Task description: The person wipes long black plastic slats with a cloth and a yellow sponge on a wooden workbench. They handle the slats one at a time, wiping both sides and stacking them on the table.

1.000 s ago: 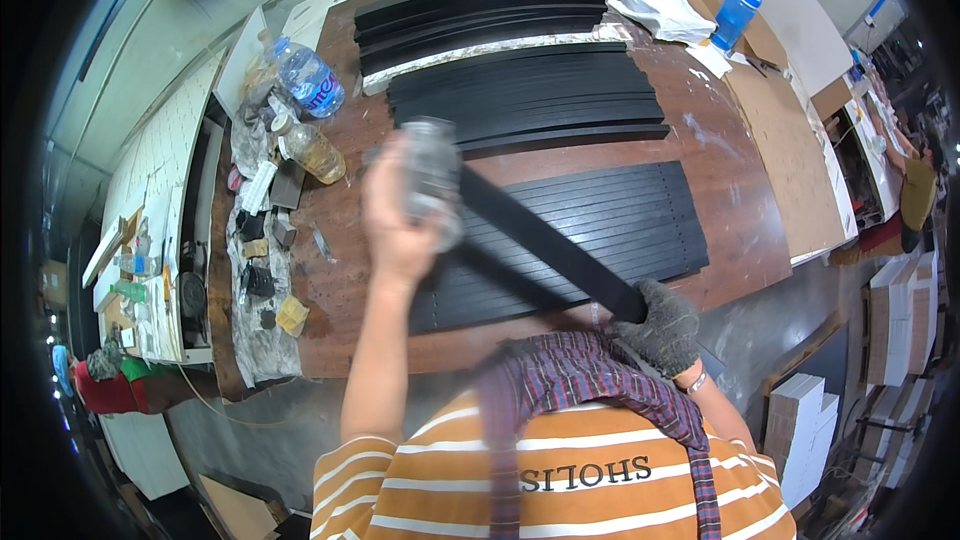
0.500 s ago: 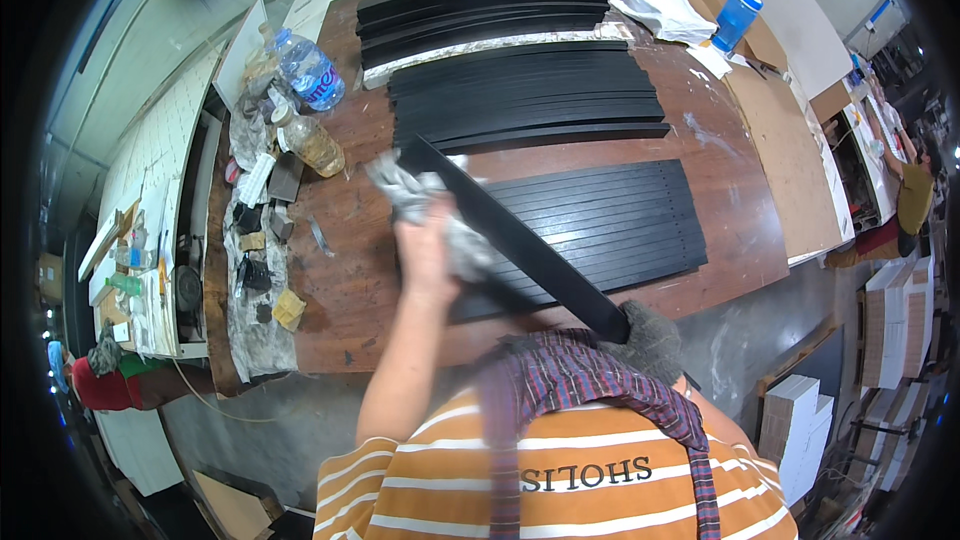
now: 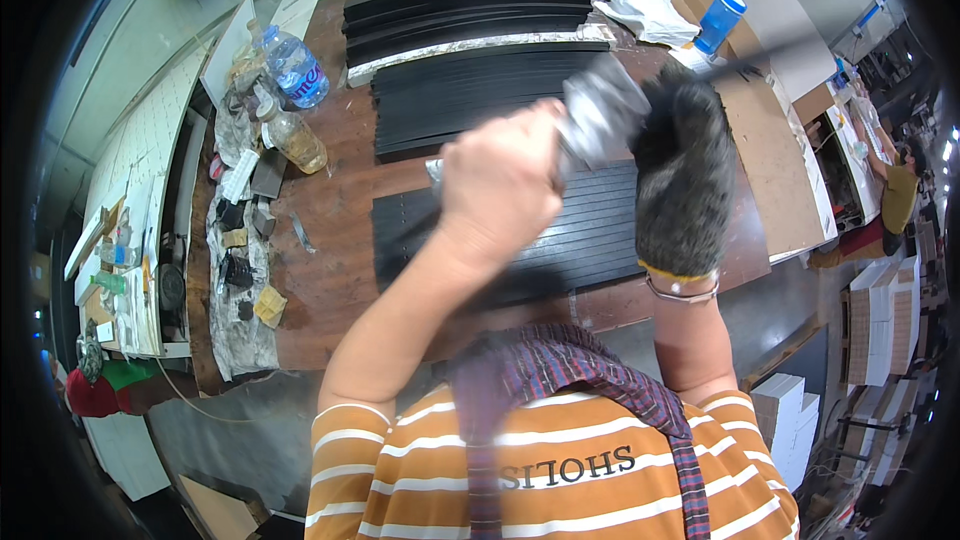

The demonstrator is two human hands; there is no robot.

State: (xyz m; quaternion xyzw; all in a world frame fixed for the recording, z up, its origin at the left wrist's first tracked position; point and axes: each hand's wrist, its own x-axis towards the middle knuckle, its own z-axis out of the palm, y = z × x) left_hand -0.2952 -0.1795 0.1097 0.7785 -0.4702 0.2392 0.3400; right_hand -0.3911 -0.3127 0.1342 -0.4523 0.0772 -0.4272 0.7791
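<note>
My bare left hand [image 3: 500, 180] is raised close to the camera, shut on a crumpled grey cloth [image 3: 600, 112]. Right beside it, my right hand [image 3: 685, 180] in a fuzzy grey glove grips a long black strip [image 3: 770, 48]. The strip is blurred and shows only as a thin dark line running up and right past the glove. Below both hands, a flat set of black strips [image 3: 600, 225] lies on the brown workbench [image 3: 330, 270]. Two more stacks of black strips [image 3: 480, 90] [image 3: 470, 5] lie farther back.
Two plastic bottles [image 3: 298, 68] [image 3: 295, 140] and a litter of rags and small blocks [image 3: 240, 270] line the bench's left edge. A blue bottle [image 3: 720, 20], a white bag [image 3: 645, 0] and cardboard sheets [image 3: 775, 150] sit at the right. White boxes [image 3: 880, 310] and another person [image 3: 900, 190] are far right.
Both hands have risen from low over the bench up toward the camera. The strip, earlier slanted across the bench, has swung up with the gloved hand, and the cloth has slid along it.
</note>
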